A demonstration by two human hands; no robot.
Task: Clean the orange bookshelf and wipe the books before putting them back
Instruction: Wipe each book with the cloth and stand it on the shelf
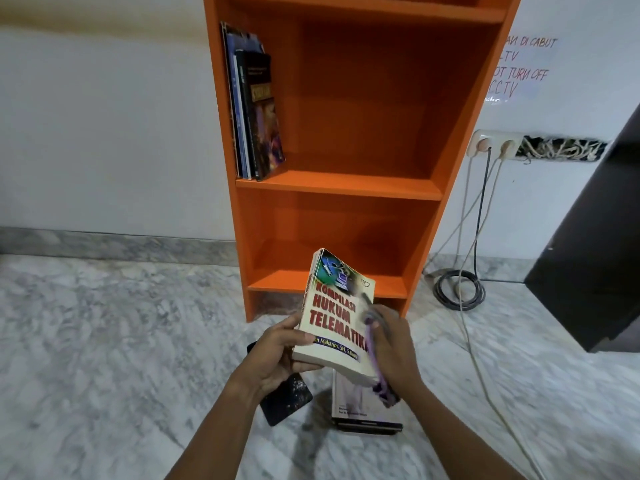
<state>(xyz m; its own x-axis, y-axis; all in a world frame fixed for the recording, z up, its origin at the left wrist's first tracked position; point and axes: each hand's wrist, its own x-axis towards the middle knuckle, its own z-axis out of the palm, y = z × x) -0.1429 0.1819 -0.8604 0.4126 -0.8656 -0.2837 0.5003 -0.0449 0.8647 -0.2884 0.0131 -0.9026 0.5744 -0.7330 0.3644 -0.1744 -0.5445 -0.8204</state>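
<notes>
Cream paperback [334,317], cover reads "KOMPILASI HUKUM TELEMATIKA", held tilted in front of orange bookshelf [349,188]. Left hand [277,355] grips its lower-left corner. Right hand [393,344] presses purple cloth [375,368] on the right edge, hiding the title's end. Floor books [363,407] below, titles unreadable. Wall note [523,67] partly cut: "TURN OFF".

Your left hand [277,355] grips a cream paperback [332,320] by its left edge, tilted up before the orange bookshelf [339,181]. Your right hand [391,348] presses a purple cloth [375,368] against its right edge. A few books [252,109] stand far left on the middle shelf.
</notes>
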